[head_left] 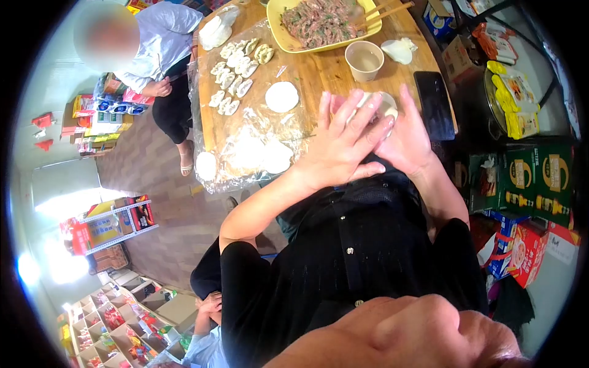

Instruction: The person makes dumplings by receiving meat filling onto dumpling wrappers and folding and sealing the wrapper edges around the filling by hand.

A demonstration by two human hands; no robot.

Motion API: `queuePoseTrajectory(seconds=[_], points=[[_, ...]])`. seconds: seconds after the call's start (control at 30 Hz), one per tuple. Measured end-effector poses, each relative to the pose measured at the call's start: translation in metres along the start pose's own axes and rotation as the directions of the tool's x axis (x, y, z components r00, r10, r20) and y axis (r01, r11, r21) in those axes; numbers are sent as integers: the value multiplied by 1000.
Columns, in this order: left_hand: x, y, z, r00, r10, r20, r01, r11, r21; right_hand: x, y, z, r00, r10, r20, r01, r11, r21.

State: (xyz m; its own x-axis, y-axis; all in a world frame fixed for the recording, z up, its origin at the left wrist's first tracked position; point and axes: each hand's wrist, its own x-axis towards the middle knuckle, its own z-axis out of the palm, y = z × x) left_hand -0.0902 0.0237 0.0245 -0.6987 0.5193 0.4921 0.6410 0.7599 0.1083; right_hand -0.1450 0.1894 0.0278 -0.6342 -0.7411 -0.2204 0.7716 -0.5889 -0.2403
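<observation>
My right hand [410,138] holds a thin round dumpling wrapper [388,105], partly hidden behind my other hand. My left hand [345,138] is spread across it, back toward me, fingers stretched out; whether its fingertips press the dough I cannot tell. Just beyond stands a paper cup [364,61] of cloudy liquid, with a white dough piece [400,51] beside it. Further back is a yellow bowl [283,43] of minced meat filling [319,21] with wooden chopsticks [388,13]. Several folded dumplings [232,78] lie to the left, near a flat wrapper [282,97] and more wrappers [270,156].
A black phone [434,104] lies at the wooden table's [300,76] right edge. Clear plastic film [236,119] covers the left side. Another person [165,37] sits at the left; a further person's hand [210,302] shows below. Boxes [537,181] and a pot [494,98] crowd the right.
</observation>
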Motion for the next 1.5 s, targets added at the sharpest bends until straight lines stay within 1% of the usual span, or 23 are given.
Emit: queuePoseTrajectory(seconds=[0.07,0.13,0.2,0.23,0.27,0.3,0.37,0.47,0.57,0.63,0.8,0.87,1.0,1.07,1.13,1.2,1.27,1.3,1.33,1.37,1.4,1.47,1.5], points=[[-5,2,5,998,-3,56,3,1000,1,-2,1,3,996,16,89,-17,1000,17],[-12,3,10,997,43,70,-43,999,-3,-3,-1,1,993,-14,115,15,1000,-11],[-15,0,9,997,70,13,-69,993,-94,-2,-5,-7,994,-41,99,42,999,-9],[-11,-4,0,1000,12,-7,-13,984,-178,-2,-9,-17,994,-49,97,44,997,58],[-5,-11,0,996,-45,-76,30,981,-194,-6,-10,-24,995,-51,82,40,990,134],[6,-20,-1,987,-108,-121,86,980,-178,-8,-9,-19,996,-72,48,69,996,60],[30,-42,-4,966,-195,-173,170,974,-146,-15,-10,-25,996,-79,49,75,993,86],[57,-73,30,967,-167,-195,162,986,-40,-22,-11,-29,998,-54,22,51,992,114],[67,-85,54,978,-181,-99,182,983,1,-25,-8,-33,1000,-24,0,24,990,142],[68,-96,76,983,-149,-104,159,982,104,-27,-7,-39,1000,-22,-3,22,990,137],[72,-101,72,993,-75,-88,86,988,128,-29,-4,-38,999,11,-51,-1,981,196],[71,-102,70,997,-55,-45,58,995,75,-28,-4,-39,1000,-2,-17,5,982,191],[73,-103,71,997,-67,-34,69,996,57,-27,-4,-32,998,-28,-59,38,981,189],[72,-99,63,971,-105,-215,104,994,-12,-25,-4,-31,999,-34,-34,39,986,161],[64,-82,42,973,-136,-184,125,990,-70,-25,-4,-29,999,-39,-37,44,989,144],[54,-65,20,981,-145,-131,117,973,-197,-20,-1,-25,997,-57,-57,64,991,117],[42,-58,10,984,-107,-146,71,970,-233,-11,2,-26,994,-82,-71,89,991,97],[36,-57,10,981,-109,-162,74,975,-209,-7,5,-28,983,-118,-140,121,993,13],[29,-55,16,980,-104,-167,68,975,-209,-7,7,-34,990,-110,-83,113,993,38],[24,-56,12,976,-152,-159,103,955,-278,-6,8,-41,994,-102,-25,103,993,62],[20,-56,6,970,-200,-137,142,927,-348,-6,7,-51,980,-69,187,37,985,171],[10,-51,-6,937,-320,-140,235,875,-422,-6,7,-26,990,-73,121,80,995,-53],[8,-48,-11,948,-295,-119,213,867,-451,-8,8,-31,978,-64,199,68,998,-17]])
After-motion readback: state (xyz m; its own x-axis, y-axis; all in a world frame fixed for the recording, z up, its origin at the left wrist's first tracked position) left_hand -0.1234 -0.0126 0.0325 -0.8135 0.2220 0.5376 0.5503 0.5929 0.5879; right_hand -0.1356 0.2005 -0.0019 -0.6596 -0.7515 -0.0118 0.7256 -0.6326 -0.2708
